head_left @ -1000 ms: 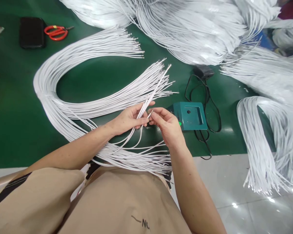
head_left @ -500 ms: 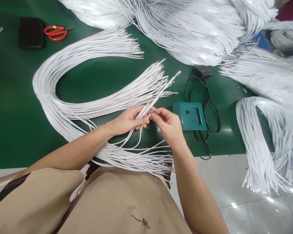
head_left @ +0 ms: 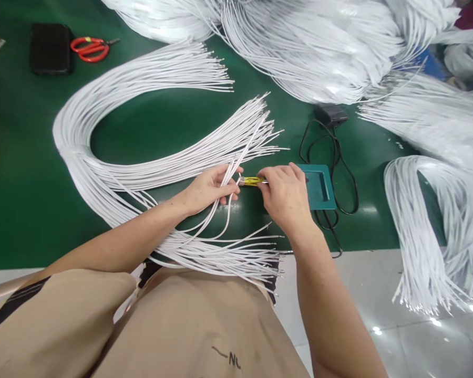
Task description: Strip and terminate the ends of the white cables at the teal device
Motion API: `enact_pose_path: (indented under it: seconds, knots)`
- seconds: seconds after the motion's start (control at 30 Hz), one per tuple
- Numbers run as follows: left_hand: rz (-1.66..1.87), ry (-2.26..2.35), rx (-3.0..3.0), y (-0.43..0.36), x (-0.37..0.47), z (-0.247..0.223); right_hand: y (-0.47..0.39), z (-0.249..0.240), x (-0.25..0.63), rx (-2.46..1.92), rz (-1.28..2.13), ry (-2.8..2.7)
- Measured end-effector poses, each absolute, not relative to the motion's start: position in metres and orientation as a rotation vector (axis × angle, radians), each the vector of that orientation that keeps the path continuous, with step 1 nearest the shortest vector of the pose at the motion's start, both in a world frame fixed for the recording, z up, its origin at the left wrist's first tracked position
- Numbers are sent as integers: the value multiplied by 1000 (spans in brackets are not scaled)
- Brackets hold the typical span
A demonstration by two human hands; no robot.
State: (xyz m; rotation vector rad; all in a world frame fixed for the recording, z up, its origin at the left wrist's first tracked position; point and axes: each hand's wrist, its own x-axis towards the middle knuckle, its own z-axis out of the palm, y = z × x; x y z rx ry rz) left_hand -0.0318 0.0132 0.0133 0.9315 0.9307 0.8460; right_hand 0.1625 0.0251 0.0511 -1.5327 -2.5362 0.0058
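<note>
My left hand (head_left: 213,190) pinches a few white wires (head_left: 247,143) whose upper parts slant up to the right over the bundle. Near its fingertips is the silver end of a small yellow strip (head_left: 253,181), which looks like several thin yellow wires or a label; too small to tell. My right hand (head_left: 286,195) is closed on the strip's right end, beside the teal tray-like device (head_left: 323,186), and partly covers that device. Under and around my left forearm runs a large looped bundle of white wires (head_left: 76,126), its cut ends pointing right.
Red-handled scissors (head_left: 90,49) lie beside a black box (head_left: 51,49) at the upper left. Large heaps of white wires (head_left: 319,47) fill the top and right. A black adapter (head_left: 330,114) with its cable lies behind the device. Another bundle (head_left: 415,231) hangs over the table's front edge.
My right hand has moved right, away from my left fingertips, and turned palm down. The yellow strip now shows stretched between the hands. The held wires sit slightly lower.
</note>
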Motion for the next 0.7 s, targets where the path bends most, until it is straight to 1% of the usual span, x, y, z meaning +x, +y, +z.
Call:
enact_pose_path:
  seconds: [0.1, 0.17, 0.33, 0.5, 0.7]
  knots:
    - [823, 1006, 1033, 13, -32, 12, 31, 52, 169, -1522, 89, -2622]
    - [823, 1031, 1067, 12, -31, 11, 31, 52, 170, -1490, 83, -2634]
    - [842, 1055, 1099, 12, -29, 10, 28, 48, 163, -1432, -33, -2734]
    - [834, 1063, 1106, 12, -28, 11, 31, 44, 154, -1508, -178, -2797]
    - [824, 1086, 1129, 12, -29, 11, 36, 48, 161, -1426, -63, -2826]
